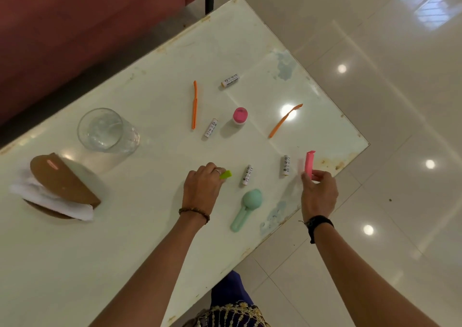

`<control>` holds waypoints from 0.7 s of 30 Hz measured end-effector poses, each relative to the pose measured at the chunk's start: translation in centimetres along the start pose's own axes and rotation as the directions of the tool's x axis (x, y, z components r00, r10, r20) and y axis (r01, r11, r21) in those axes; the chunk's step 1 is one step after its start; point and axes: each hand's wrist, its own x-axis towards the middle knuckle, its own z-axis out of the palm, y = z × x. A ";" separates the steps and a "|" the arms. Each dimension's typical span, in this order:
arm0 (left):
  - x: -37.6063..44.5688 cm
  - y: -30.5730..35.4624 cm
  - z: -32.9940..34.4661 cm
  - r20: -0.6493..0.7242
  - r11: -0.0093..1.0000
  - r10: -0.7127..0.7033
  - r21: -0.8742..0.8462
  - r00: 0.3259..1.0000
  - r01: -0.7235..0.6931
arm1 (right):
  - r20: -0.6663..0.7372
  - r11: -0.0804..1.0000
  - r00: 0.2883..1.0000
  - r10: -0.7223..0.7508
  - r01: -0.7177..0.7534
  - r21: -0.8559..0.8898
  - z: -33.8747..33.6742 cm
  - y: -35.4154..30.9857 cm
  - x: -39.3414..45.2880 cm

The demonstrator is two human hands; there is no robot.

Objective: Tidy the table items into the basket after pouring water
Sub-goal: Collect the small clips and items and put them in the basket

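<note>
We judge the tidying barely begun. The glass stands on the worktop with water in it, so the pouring looks done, but nearly everything else lies loose. Our left hand curls its fingers round a small green piece, only its tip showing past the knuckles. Our right hand pinches the lower end of a pink clip near the worktop's right edge, holding it upright.

Nothing sits in the basket that we can see; what we take for it is the brown, white-lined thing lying at the left of the worktop, well apart from both hands, and its inside is hidden from us.

Left to gather: four white batteries, one far out, one beside the pink-lidded jar, at, one between our hands, and one just beside the pink clip; two orange sticks; and the mint scoop near our left wrist. By our reckoning, the two pieces in hand go to the basket first.
</note>
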 end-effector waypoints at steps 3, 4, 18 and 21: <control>-2.1 -0.3 -1.1 -0.074 0.982 -0.130 -0.149 0.989 0.118 | -0.044 0.989 0.996 -0.078 0.083 0.126 -0.2 -0.8 -3.8; -2.9 -0.4 -1.6 -0.091 0.960 -0.192 -0.224 0.977 0.168 | -0.022 0.981 0.992 -0.124 0.125 0.147 -0.2 -1.1 -5.4; -25.0 -14.6 -10.3 -0.223 0.514 -0.774 -0.768 0.593 0.382 | 0.672 0.886 0.617 -0.411 0.443 0.136 6.8 -5.3 -35.2; -32.0 -20.0 -13.1 -0.241 0.443 -0.850 -0.808 0.467 0.389 | 0.789 0.853 0.456 -0.412 0.497 0.158 9.2 -6.0 -43.8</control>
